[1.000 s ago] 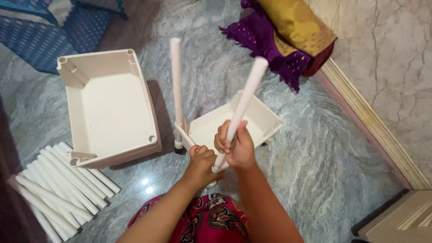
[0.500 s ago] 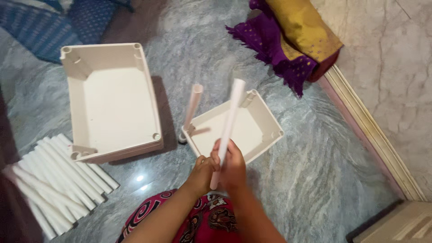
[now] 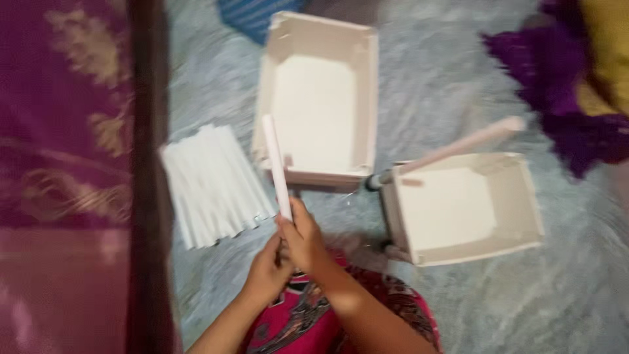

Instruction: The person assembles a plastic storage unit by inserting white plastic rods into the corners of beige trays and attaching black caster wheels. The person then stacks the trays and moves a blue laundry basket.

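A tube (image 3: pixel 276 167) is held upright in both hands, the right hand (image 3: pixel 303 239) above the left hand (image 3: pixel 267 270). A bundle of tubes (image 3: pixel 213 183) lies on the floor to their left. Behind them a large tray (image 3: pixel 321 98) is set; a smaller tray (image 3: pixel 462 206) lies to the right, with a tube (image 3: pixel 458 147) standing slanted at its near-left corner.

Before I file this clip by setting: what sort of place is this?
Probably a room at home, worked on the floor: grey marbled stone floor, folded purple cloth lying on it, patterned maroon fabric alongside, maybe bedding.
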